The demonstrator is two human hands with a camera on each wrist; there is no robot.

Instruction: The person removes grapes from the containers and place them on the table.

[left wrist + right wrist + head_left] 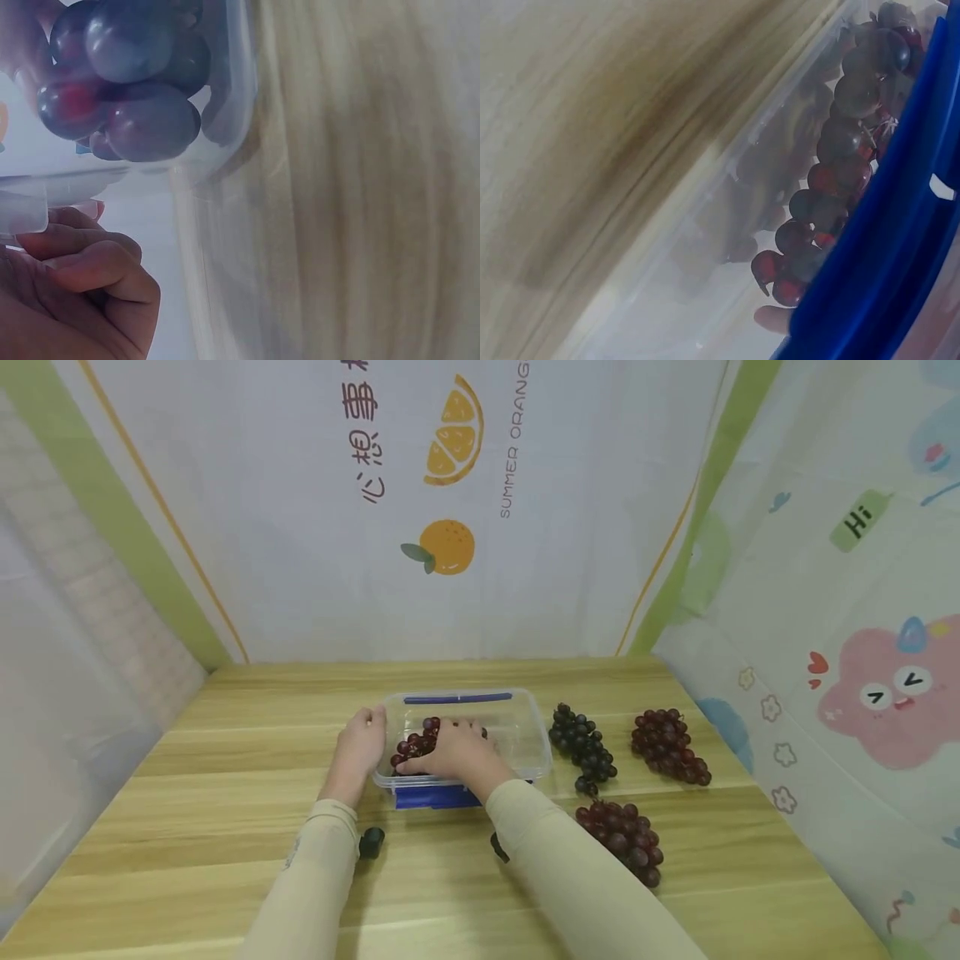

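A clear plastic food container (525,735) with blue clips sits on the table. Inside its left part lies a bunch of red grapes (416,745), seen through the wall as grapes (142,75) in the left wrist view and grapes (840,150) in the right. My right hand (461,752) reaches over the rim and holds this bunch, thumb to the left; its fingertips are partly hidden. With curled fingers, my left hand (362,742) grips the container's left edge. A blue clip (885,262) covers part of the right wrist view.
To the container's right lies a black grape bunch (581,743). Farther right is a red grape bunch (670,747), and another red bunch (626,839) lies nearer, beside my right sleeve (570,868). Printed cloth (300,568) hangs behind the wooden table (202,793).
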